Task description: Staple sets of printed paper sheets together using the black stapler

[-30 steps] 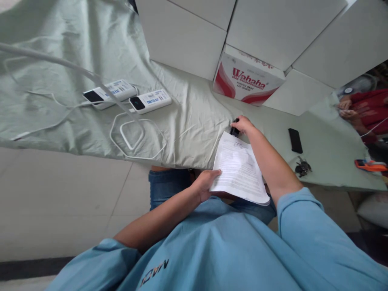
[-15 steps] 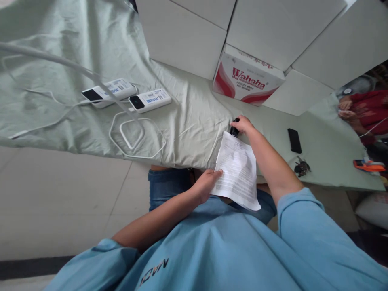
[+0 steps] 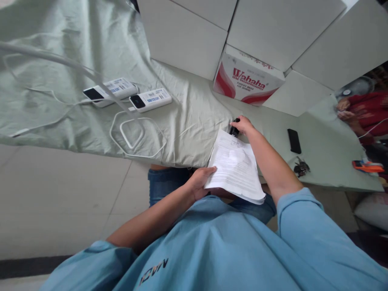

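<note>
The person's left hand grips the stacked papers by their near left edge. The right hand clasps a small black device at the papers' far edge. The worktop's near edge passes beneath the papers. Beyond the papers stands a Wahaha box; right of the papers lie a black phone and keys.

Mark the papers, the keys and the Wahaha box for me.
Papers (image 3: 235,167): head view, middle of the printed top sheet.
Keys (image 3: 301,167): head view, middle of the bunch.
Wahaha box (image 3: 249,83): head view, lettered front face.
</note>
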